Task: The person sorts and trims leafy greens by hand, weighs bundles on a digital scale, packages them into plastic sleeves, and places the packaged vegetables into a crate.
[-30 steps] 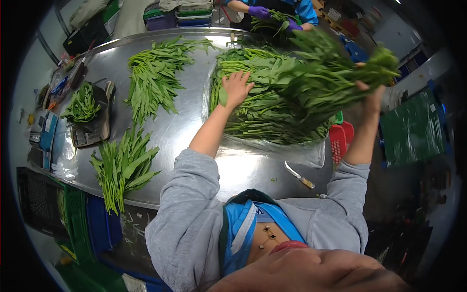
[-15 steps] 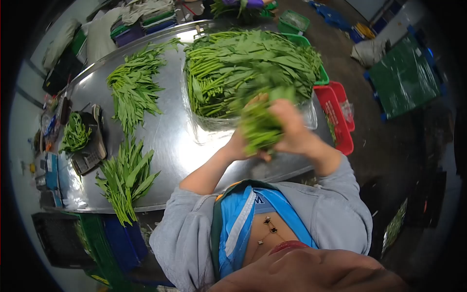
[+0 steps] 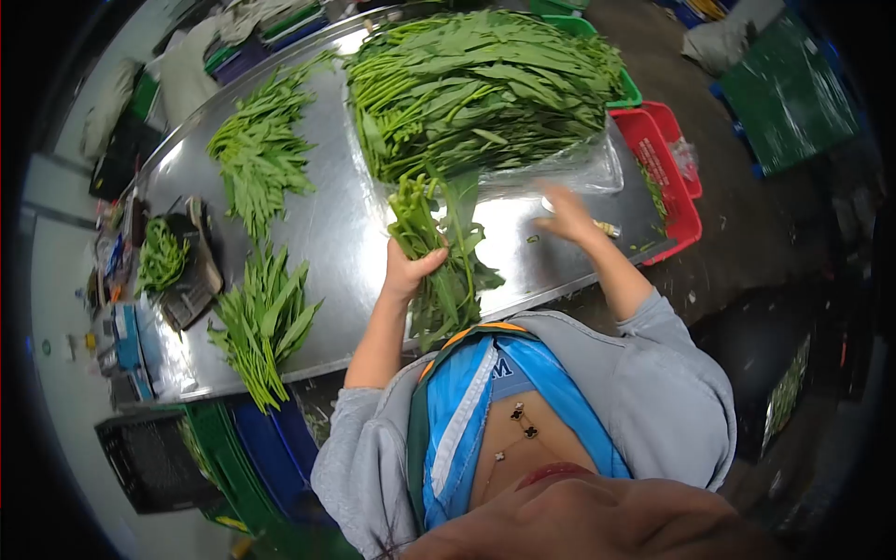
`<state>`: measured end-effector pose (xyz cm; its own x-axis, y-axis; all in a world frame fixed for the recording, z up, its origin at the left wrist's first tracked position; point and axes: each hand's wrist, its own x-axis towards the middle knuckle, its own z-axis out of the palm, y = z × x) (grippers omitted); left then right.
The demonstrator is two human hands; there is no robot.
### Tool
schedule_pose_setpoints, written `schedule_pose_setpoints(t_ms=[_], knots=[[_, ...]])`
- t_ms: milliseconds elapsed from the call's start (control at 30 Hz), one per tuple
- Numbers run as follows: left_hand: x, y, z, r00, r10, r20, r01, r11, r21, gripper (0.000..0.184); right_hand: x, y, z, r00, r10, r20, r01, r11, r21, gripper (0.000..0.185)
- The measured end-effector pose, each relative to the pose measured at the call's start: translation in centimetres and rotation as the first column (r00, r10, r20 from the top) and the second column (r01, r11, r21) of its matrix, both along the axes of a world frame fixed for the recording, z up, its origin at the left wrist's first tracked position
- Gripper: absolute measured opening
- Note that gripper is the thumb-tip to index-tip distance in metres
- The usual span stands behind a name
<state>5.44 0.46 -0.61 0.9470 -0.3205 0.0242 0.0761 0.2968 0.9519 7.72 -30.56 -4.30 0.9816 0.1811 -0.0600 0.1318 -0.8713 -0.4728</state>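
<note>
The left grip (image 3: 409,271) clamps a leafy green-stemmed bunch (image 3: 454,287) over the shiny metal surface (image 3: 331,247). At its two o'clock, the blurred right grip (image 3: 571,220) part-hides a tan handle (image 3: 609,230); whether closed, I cannot tell.

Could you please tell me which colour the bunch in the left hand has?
The bunch in the left hand is green, lighter at the stems; see the head view.

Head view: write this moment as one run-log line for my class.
left hand: gripping long-leaved greens bunch | right hand: blurred near knife, grip unclear | larger greens pile: on clear plastic
</note>
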Motion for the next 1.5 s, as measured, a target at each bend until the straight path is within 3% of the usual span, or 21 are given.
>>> schedule_pose_setpoints(t_ms=[33,67,167,267,333,367,400,467,533,600,667,733,833,900,1000,1067,1200,1267,1333,1467,1500], knots=[[0.0,0.1,0.7,1.0,0.032,-0.002,-0.032,1.0,0.002,0.047,-0.2,-2.9,-2.2,0.985,-0.141,0.096,0.162,0.951,-0.263,0.061],[-0.6,-0.2,1.5,0.999,0.04,-0.003,-0.039,0.989,0.144,0.047,-1.6,-5.9,-5.2,0.973,-0.231,0.009,0.214,0.882,-0.42,0.051],[0.1,-2.0,1.4,1.0,0.009,-0.025,0.0,0.943,0.332,0.048,-3.8,-11.4,-10.5,0.975,-0.223,0.0,0.197,0.861,-0.469,0.048],[1.0,-3.1,0.3,0.988,-0.065,-0.141,0.11,0.931,0.349,0.049,-5.8,-12.6,-13.5,0.955,-0.292,-0.057,0.265,0.922,-0.281,0.045],[1.8,-3.7,0.4,0.973,-0.107,-0.205,0.138,0.979,0.147,0.048,-5.8,-10.5,-14.3,0.895,-0.359,0.263,0.301,0.924,0.237,0.039],[2.3,-4.1,0.3,0.977,-0.079,-0.2,0.103,0.989,0.11,0.047,-5.1,-8.3,-14.0,0.873,-0.481,-0.076,0.439,0.711,0.549,0.036],[2.2,-4.4,0.2,0.974,-0.088,-0.211,0.114,0.987,0.115,0.047,-5.4,-5.4,-13.2,0.786,-0.436,-0.439,0.602,0.373,0.706,0.034],[2.3,-5.0,0.1,0.961,-0.077,-0.266,0.1,0.992,0.075,0.051,-5.4,-0.5,-9.7,0.711,-0.195,-0.676,0.703,0.176,0.689,0.036],[2.2,-5.1,-0.5,0.959,-0.079,-0.273,0.104,0.992,0.075,0.049,-4.7,3.4,-10.5,0.689,-0.204,-0.695,0.722,0.119,0.681,0.036],[1.9,-4.8,-0.1,0.974,0.002,-0.226,0.046,0.977,0.208,0.046,-3.9,5.8,-14.5,0.815,-0.305,-0.493,0.58,0.441,0.685,0.033],[1.1,-3.8,2.1,0.982,0.065,-0.177,-0.006,0.949,0.316,0.045,-3.5,6.8,-13.0,0.796,-0.274,-0.54,0.601,0.458,0.655,0.028],[0.6,-2.4,2.8,0.984,0.128,-0.123,-0.066,0.907,0.416,0.045,-2.6,7.7,-14.3,0.872,-0.34,-0.354,0.49,0.61,0.622,0.031],[-0.1,-0.6,2.3,0.978,0.203,0.038,-0.165,0.656,0.737,0.045,-1.5,8.8,-13.8,0.948,-0.284,-0.145,0.318,0.828,0.461,0.036],[-0.8,-0.2,1.1,0.97,0.238,0.055,-0.193,0.609,0.77,0.046,-1.2,9.7,-12.6,0.988,-0.145,-0.057,0.156,0.942,0.296,0.037],[-1.3,1.7,-2.5,0.959,0.284,0.019,-0.193,0.598,0.778,0.044,-0.9,10.7,-14.1,0.989,-0.12,-0.091,0.138,0.965,0.225,0.036],[-1.7,1.8,-3.5,0.934,0.289,-0.212,-0.114,0.799,0.59,0.041,-0.6,10.5,-15.5,0.987,-0.131,-0.096,0.149,0.965,0.214,0.032],[-1.4,0.6,-3.4,0.941,0.192,-0.28,-0.058,0.904,0.423,0.034,-1.4,10.5,-12.6,0.931,-0.287,-0.224,0.364,0.74,0.566,0.03],[-1.0,-0.4,-3.0,0.938,0.129,-0.323,-0.012,0.94,0.342,0.04,-2.2,11.1,-9.7,0.892,-0.2,-0.404,0.449,0.304,0.84,0.031],[-1.0,-1.8,-2.8,0.934,0.072,-0.35,0.017,0.969,0.245,0.044,-3.3,11.9,-4.6,0.92,-0.075,-0.386,0.393,0.127,0.911,0.024],[-0.7,-4.0,-1.8,0.968,-0.045,-0.248,0.114,0.956,0.27,0.047,-3.6,11.5,-2.8,0.955,-0.117,-0.272,0.283,0.086,0.955,0.021],[-0.7,-4.5,-1.6,0.968,-0.059,-0.246,0.127,0.955,0.268,0.047,-3.5,10.8,-3.3,0.963,-0.143,-0.228,0.261,0.283,0.923,0.021]])
